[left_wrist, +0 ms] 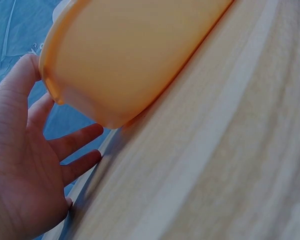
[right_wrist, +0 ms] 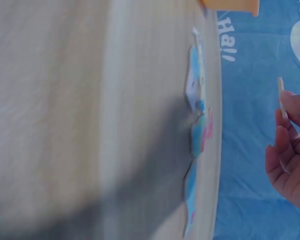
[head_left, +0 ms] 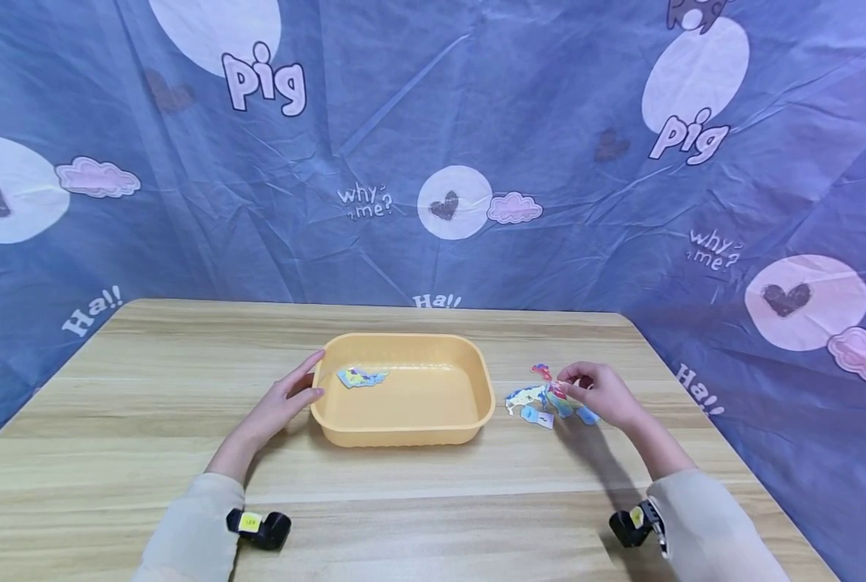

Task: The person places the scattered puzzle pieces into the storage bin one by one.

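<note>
Where the pale wood-grain table (head_left: 374, 517) has its far edge: near it, a yellow rectangular plastic tray (head_left: 396, 435).
Left hand (head_left: 276, 404): extended fingers touch tray's left rim.
Colourful flat cutouts (head_left: 527, 396): beside tray's right end; one lies inside, left.
Thin pale-edged piece (right_wrist: 282, 97): right hand (head_left: 602, 394) pinches it, raised.

so the tub (head_left: 403, 436) sits on the table (head_left: 403, 501) with one cutout (head_left: 361, 378) inside, back left, more cutouts (head_left: 527, 396) clustered just right of the tub, cloth backdrop (head_left: 403, 97) hanging behind the table
</note>
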A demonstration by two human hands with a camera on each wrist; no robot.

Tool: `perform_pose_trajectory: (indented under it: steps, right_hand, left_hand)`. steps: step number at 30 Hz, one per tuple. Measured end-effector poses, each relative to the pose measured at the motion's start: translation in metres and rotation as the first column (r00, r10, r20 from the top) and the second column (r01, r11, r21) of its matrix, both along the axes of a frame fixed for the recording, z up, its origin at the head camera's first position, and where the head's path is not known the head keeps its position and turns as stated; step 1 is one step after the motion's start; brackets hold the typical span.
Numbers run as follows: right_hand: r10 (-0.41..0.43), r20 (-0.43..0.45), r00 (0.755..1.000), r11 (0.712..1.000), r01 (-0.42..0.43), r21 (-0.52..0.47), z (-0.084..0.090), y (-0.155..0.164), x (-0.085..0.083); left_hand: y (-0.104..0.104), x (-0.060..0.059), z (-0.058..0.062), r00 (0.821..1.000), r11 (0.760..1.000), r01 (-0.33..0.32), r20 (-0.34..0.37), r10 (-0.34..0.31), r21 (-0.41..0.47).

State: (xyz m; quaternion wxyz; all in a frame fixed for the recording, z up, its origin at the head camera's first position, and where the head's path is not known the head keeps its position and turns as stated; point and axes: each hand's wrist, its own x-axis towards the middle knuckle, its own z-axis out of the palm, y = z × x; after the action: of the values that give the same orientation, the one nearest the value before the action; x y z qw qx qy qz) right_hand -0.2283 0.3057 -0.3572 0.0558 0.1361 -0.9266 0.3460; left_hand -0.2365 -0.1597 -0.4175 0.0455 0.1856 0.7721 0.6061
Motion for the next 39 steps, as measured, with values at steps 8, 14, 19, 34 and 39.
perform_pose_trajectory:
  steps: [8, 14, 19, 34, 39]
  right_hand:
    - [0.021, 0.0, 1.0, 1.0, -0.021, -0.011, 0.009, -0.015, -0.008]
    - [0.019, 0.036, 0.999, 0.999, -0.018, -0.032, 0.01, -0.028, -0.013]
    - [0.034, 0.031, 0.999, 0.999, -0.033, -0.034, 0.011, -0.039, -0.018]
    - [0.079, 0.001, 0.997, 0.993, -0.079, -0.083, 0.018, -0.087, -0.032]
    - [0.09, 0.007, 0.996, 0.989, -0.089, -0.117, 0.015, -0.098, -0.037]
  left_hand:
    - [0.0, -0.001, 0.0, 1.0, 1.0, -0.009, 0.007, 0.009, -0.009]
    - [-0.001, -0.001, -0.001, 1.0, 1.0, -0.004, 0.003, 0.004, -0.005]
    - [-0.001, -0.001, -0.002, 1.0, 1.0, -0.004, -0.001, 0.004, 0.002]
    - [-0.001, -0.001, -0.001, 1.0, 1.0, -0.012, 0.007, 0.012, 0.003]
    - [-0.001, -0.001, -0.001, 1.0, 1.0, -0.011, 0.011, 0.011, 0.006]
